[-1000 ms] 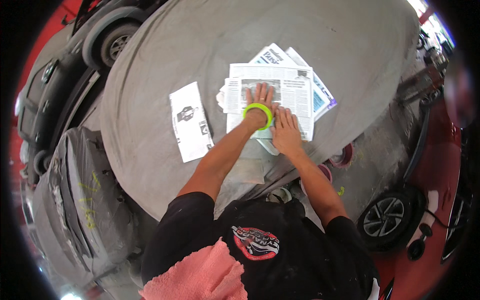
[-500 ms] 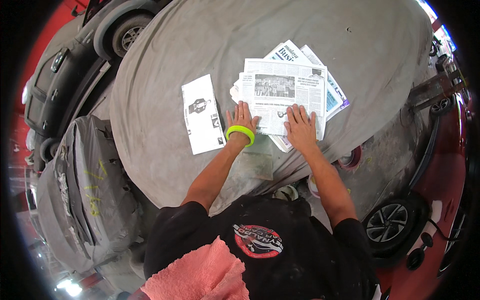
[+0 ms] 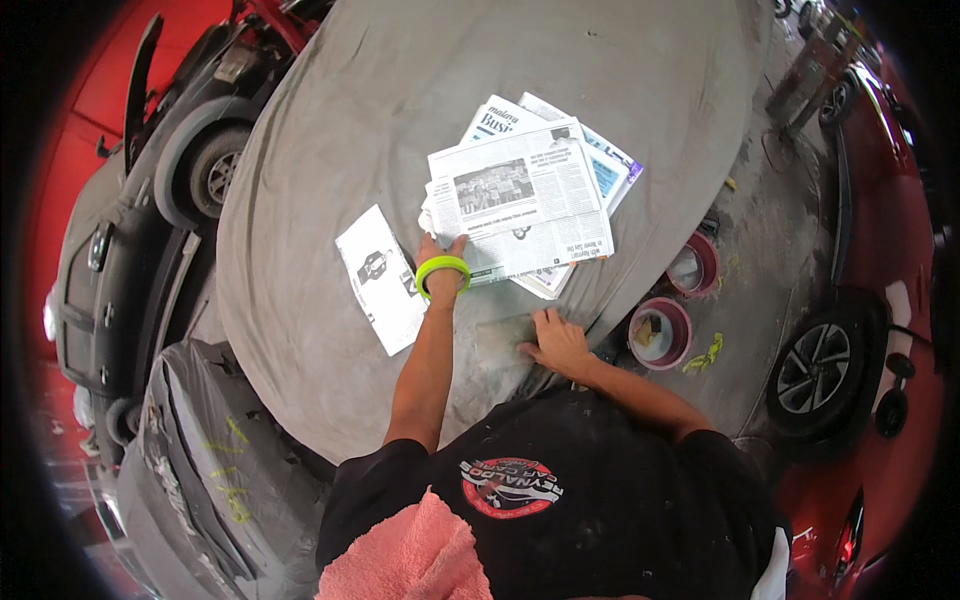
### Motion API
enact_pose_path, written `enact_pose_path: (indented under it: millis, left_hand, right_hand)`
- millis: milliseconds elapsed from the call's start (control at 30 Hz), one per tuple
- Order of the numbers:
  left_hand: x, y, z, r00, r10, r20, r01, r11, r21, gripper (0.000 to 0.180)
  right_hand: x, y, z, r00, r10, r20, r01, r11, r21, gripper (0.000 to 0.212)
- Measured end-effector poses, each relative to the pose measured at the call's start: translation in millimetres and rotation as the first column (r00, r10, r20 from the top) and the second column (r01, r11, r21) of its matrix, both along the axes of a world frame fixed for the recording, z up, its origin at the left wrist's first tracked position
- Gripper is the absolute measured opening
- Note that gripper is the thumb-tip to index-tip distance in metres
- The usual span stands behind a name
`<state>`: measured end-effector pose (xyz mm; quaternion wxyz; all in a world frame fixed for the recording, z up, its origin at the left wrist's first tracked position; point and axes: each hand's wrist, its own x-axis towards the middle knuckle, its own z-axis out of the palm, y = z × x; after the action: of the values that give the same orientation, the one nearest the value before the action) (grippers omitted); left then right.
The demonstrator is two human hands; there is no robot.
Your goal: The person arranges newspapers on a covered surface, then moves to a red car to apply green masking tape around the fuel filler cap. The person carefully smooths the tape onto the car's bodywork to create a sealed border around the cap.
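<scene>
A stack of newspapers (image 3: 560,190) lies fanned on a grey cloth cover (image 3: 330,110). My left hand (image 3: 440,268), wearing a bright yellow-green band (image 3: 442,264) at the wrist, rests with fingers apart on the stack's lower left corner. Left of it lies a folded white sheet of newsprint (image 3: 380,285) with a dark picture of a figure. My right hand (image 3: 560,345) is low on the cover, thumb and fingers apart, at the right edge of a thin, greyish rectangular piece (image 3: 500,340). Whether it grips that piece is unclear.
Two pinkish buckets (image 3: 660,335) stand on the floor to the right, beside a red car (image 3: 880,300) with its wheel showing. On the left are a dark vehicle (image 3: 130,260) and a grey covered shape (image 3: 230,440). A pink towel (image 3: 420,560) hangs over my black shirt.
My right hand has left the newspapers and come down toward me to the greyish piece. The left hand stays at the stack's corner. My view has shifted and turned.
</scene>
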<state>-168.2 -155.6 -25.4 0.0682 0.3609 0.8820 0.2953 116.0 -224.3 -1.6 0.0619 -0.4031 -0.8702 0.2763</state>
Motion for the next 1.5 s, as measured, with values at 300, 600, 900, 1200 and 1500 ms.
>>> enact_pose_path:
  millis: [300,600,900,1200,1500]
  left_hand:
    - [27,-7,27,0.994,0.077,-0.084,-0.088,0.987,-0.132,0.072]
    - [-7,8,-16,0.988,-0.030,0.154,0.023,0.999,0.048,0.065]
    - [-52,-8,-10,0.323,-0.501,0.803,0.116,0.863,0.492,0.033]
    - [-89,-24,-21,0.055,-0.601,0.797,0.143,0.795,0.589,0.024]
    - [-66,8,4,0.675,-0.162,0.720,0.043,0.982,0.181,0.061]
  right_hand:
    - [-9,-8,-19,0.992,-0.119,0.037,0.124,0.966,-0.228,0.056]
    - [-3,15,-56,0.979,0.012,-0.204,-0.086,0.931,-0.354,0.044]
    - [122,95,-26,0.142,-0.817,-0.558,0.169,0.576,-0.800,0.035]
    - [141,203,18,-0.184,-0.772,-0.609,0.288,0.550,-0.784,0.050]
    - [94,229,-7,0.374,-0.767,-0.522,0.312,0.634,-0.708,0.076]
